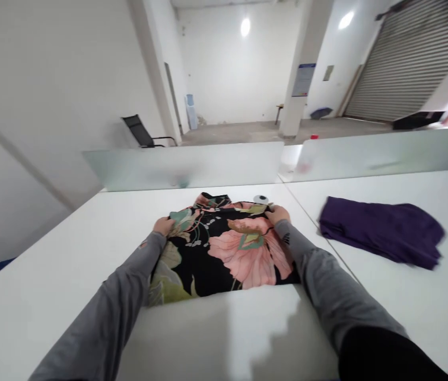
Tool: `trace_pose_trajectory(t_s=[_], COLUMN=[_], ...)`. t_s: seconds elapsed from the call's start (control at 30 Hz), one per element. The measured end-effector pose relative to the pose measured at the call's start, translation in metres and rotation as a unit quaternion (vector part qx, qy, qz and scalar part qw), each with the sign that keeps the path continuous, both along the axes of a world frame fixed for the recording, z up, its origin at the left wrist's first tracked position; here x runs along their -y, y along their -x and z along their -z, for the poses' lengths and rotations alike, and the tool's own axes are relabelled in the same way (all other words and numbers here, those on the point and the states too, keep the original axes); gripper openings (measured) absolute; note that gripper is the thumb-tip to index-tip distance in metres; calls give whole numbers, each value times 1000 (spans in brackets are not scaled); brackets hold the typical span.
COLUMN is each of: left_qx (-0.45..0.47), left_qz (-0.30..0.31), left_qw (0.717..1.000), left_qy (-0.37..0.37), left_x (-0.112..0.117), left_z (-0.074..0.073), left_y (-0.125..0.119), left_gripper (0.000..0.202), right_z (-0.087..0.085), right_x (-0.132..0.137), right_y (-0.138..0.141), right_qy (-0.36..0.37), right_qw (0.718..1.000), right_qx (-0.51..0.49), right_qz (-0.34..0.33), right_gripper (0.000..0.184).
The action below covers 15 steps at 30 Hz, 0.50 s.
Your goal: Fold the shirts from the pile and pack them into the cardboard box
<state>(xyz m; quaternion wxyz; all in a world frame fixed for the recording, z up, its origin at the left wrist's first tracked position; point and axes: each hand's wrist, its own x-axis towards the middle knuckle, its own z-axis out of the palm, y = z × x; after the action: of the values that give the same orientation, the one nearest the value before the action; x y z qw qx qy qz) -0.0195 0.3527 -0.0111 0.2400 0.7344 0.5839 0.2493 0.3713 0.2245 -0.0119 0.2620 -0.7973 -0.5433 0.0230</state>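
A black garment with large pink flowers and green leaves [216,259] lies spread on the white table, its lower part reaching the front edge. My left hand [164,226] grips its upper left side, fingers closed on the cloth. At the upper right corner, my right hand [278,215] is closed on the cloth as well. Between the hands, a bunched piece of the same print sticks up at the far edge. Grey sleeves cover both my forearms. The garment's exact kind cannot be made out.
A folded dark purple cloth [381,230] lies on the table to the right, past a seam. A round grey-white disc with a dark centre [261,199] sits just behind the garment. Frosted partitions [192,165] stand along the far edge. Beyond them is a black chair [140,130].
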Motion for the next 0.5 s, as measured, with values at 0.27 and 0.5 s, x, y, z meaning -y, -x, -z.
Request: trace_pose_trajectory(t_s=[0.27, 0.5], left_qx=[-78, -229], left_qz=[147, 342], left_qw=[952, 835], left_qy=[-256, -365], left_x=[91, 164], left_z=[11, 59], left_y=[49, 84], left_gripper=[43, 74], right_z=[-13, 13], right_x=[90, 182], right_y=[23, 39], right_qy=[-45, 32], right_qw=[995, 936], right_qx=[12, 123], right_qz=[-84, -329], right_gripper=[42, 61])
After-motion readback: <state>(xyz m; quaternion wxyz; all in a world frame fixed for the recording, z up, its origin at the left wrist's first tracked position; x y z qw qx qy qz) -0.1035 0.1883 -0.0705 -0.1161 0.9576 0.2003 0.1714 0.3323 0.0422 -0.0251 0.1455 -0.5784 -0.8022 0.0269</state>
